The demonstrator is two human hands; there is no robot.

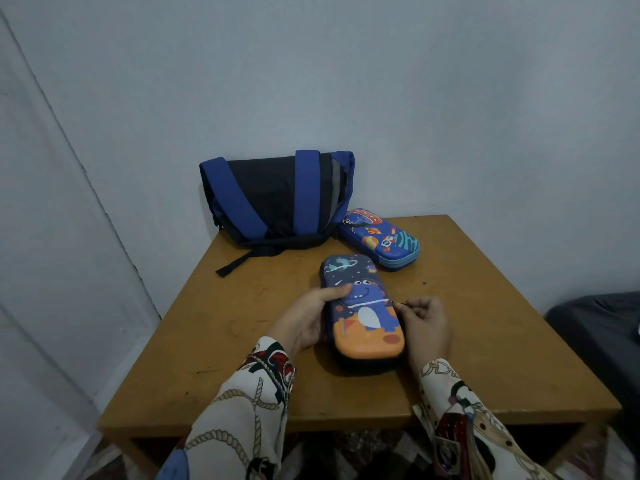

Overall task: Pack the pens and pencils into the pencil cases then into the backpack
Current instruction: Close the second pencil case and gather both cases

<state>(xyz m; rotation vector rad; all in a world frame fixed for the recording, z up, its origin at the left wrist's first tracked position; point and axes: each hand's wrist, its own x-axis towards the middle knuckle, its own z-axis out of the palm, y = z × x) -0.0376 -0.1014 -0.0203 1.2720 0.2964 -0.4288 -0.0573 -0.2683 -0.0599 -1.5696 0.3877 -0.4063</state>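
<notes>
A dinosaur pencil case (363,306), blue and orange, lies closed in the middle of the wooden table (242,341). My left hand (311,320) grips its left side, thumb on the lid. My right hand (424,322) pinches the small zipper pull (398,303) at the case's right edge. A second space-themed pencil case (379,239) lies closed further back, beside the blue and black backpack (277,195) that stands against the wall. No loose pens or pencils are in view.
The table stands against a pale wall in a corner. A dark strap (242,261) of the backpack trails onto the tabletop. A dark cushioned seat (599,327) is to the right of the table.
</notes>
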